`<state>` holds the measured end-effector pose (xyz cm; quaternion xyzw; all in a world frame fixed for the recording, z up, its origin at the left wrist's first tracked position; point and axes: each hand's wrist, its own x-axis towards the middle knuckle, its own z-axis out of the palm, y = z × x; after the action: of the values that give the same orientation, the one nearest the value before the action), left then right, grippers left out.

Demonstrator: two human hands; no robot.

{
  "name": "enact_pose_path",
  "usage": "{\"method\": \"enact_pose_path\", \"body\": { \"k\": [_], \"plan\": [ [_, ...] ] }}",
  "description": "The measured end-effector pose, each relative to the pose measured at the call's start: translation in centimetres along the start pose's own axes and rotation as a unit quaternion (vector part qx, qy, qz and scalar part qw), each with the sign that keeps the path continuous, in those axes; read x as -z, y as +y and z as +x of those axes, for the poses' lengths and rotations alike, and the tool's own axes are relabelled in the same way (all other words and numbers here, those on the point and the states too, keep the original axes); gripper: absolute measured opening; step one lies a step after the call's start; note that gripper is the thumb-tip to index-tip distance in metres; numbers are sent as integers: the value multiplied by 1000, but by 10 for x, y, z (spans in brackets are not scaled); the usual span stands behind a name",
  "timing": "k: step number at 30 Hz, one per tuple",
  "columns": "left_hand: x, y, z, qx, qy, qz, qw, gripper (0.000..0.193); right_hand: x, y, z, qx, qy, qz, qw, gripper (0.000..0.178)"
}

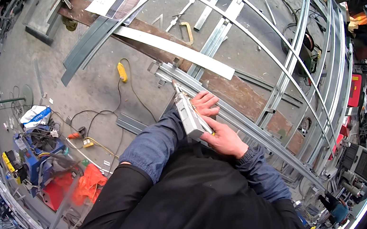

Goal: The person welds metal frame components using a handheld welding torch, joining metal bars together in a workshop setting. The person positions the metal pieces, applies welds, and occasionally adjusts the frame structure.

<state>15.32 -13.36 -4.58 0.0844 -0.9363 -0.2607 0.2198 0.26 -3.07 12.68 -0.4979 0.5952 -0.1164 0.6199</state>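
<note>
Head view, catalogued from left to right. On the concrete floor (94, 88), toward its left edge: green round-based stand (28, 94); white-and-blue bag (35, 116); blue machine (35, 158), with cables heaped about. Grey strips (89, 47), laid over the left end of a long brown counter (239, 93) and jutting past its near edge. Printed sheets (110, 3), at the same left end. Orange-red cloth (91, 184), crumpled, near the blue machine. Yellow corded device (122, 72), on the floor off the counter's near edge. White strip (174, 48), flat, along the counter. Yellow clamp (187, 32), at the counter's far edge. Grey tool (188, 115), long-bodied and tapered, beside the counter's near edge; tip directed toward the left end of a metal rail (257, 132), contact not discernible. Left hand (204, 102), just beyond the tool, at the rail; fingers bent, wrist hidden, grip impossible to tell. Silver channel (227, 20), reaching away from the counter's far edge. Right hand (227, 140), fingers closed around the tool's rear end. Farther right, toward the floor's outer edge: red case (354, 91).
</note>
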Motion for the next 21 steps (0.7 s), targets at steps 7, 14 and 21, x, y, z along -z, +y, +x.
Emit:
{"method": "enact_pose_path", "body": {
  "k": [7, 14, 21],
  "plan": [
    [-15, -3, -3, 2, 41, 1, 999, 44, -10, 3, 7, 16, 12, -9, 1000, 66],
    [-25, -8, -5, -19, 74, 1, 997, 42, -16, 10, 11, 48, 41, -22, 998, 65],
    [-21, -7, -3, -12, 63, 7, 998, 40, -17, 8, 11, 40, 43, -13, 998, 64]
  ]
}}
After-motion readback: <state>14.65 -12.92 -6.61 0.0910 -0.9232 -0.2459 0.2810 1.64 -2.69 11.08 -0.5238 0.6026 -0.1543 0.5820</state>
